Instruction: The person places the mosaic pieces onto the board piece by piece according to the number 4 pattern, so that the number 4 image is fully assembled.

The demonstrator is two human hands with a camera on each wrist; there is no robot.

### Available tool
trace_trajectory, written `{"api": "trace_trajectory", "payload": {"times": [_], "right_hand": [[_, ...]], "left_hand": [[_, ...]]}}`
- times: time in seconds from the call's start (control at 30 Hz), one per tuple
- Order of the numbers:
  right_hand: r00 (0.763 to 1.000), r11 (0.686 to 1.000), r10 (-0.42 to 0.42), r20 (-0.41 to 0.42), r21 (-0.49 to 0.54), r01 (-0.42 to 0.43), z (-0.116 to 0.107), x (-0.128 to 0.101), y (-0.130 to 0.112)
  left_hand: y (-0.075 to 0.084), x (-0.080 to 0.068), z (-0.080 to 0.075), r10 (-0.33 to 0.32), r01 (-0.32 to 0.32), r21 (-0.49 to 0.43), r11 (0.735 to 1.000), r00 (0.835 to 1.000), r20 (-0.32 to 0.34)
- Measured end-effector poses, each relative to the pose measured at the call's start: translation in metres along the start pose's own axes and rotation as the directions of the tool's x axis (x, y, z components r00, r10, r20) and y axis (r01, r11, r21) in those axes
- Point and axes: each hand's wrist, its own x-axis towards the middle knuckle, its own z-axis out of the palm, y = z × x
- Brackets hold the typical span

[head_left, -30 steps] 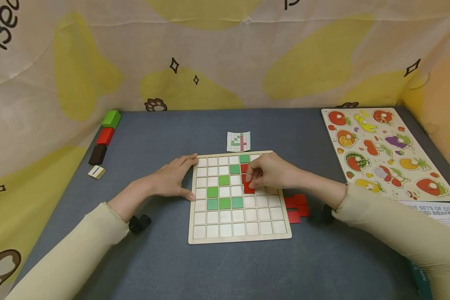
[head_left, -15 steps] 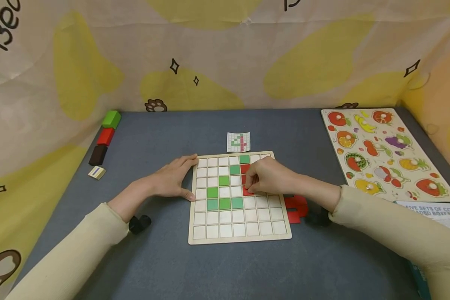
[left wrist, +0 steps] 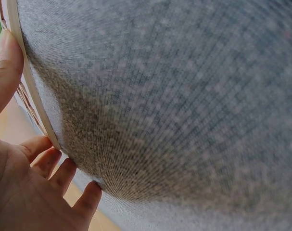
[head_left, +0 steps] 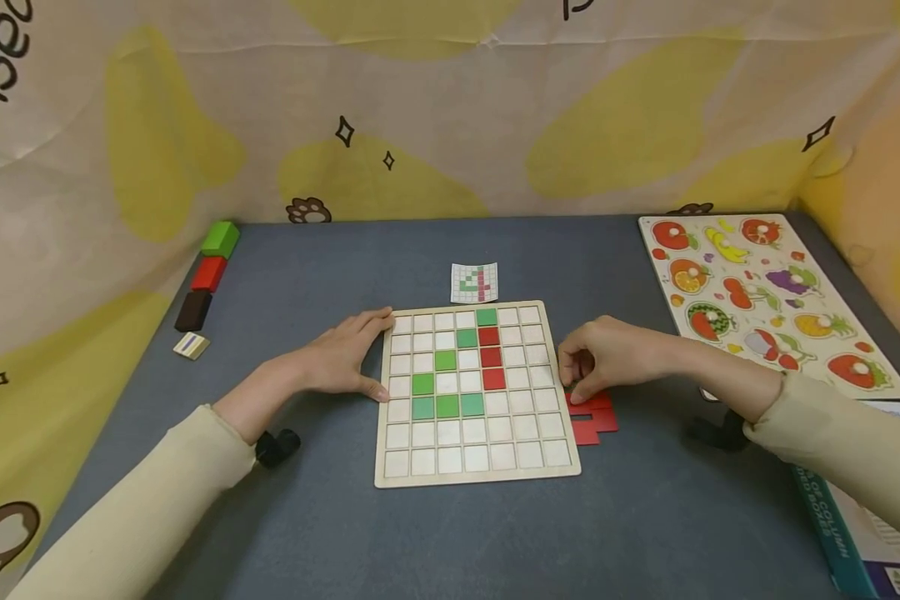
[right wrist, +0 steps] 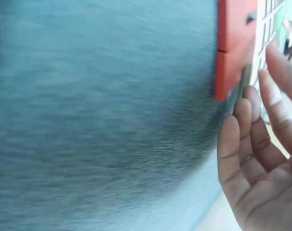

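A white-gridded wooden board (head_left: pixel 480 481) lies on the dark table, with several green tiles (head_left: pixel 446 406) and a column of three red tiles (head_left: pixel 491 357) in its squares. My left hand (head_left: pixel 341 354) rests spread against the board's left edge; the left wrist view has the thumb on the rim and the fingertips beside it. At the board's right side my right hand (head_left: pixel 618 354) hovers over a small cluster of loose red tiles (right wrist: pixel 234 43), partly covering them. Its fingers are loosely bent, and no tile shows between them in the right wrist view.
Behind the board lies a small pattern card (head_left: pixel 474 283). A fruit puzzle board (head_left: pixel 776 300) is at the back right, with a teal-edged box (head_left: pixel 832 533) in front of it. Green, red and black blocks (head_left: pixel 193 310) and a striped piece (head_left: pixel 191 346) line the left edge.
My right hand has left the third red tile, now flat in its square, and moved right to the loose red tiles. The left hand has stayed at the board's edge.
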Motion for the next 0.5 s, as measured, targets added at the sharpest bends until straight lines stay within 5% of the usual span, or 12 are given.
{"api": "trace_trajectory", "payload": {"times": [0.5], "right_hand": [[0.998,0.998,0.061,-0.016,-0.021,-0.062,-0.001,-0.003,0.001]], "left_hand": [[-0.001,0.0,0.001,0.004,-0.004,0.002,1.0,1.0,-0.003]]}}
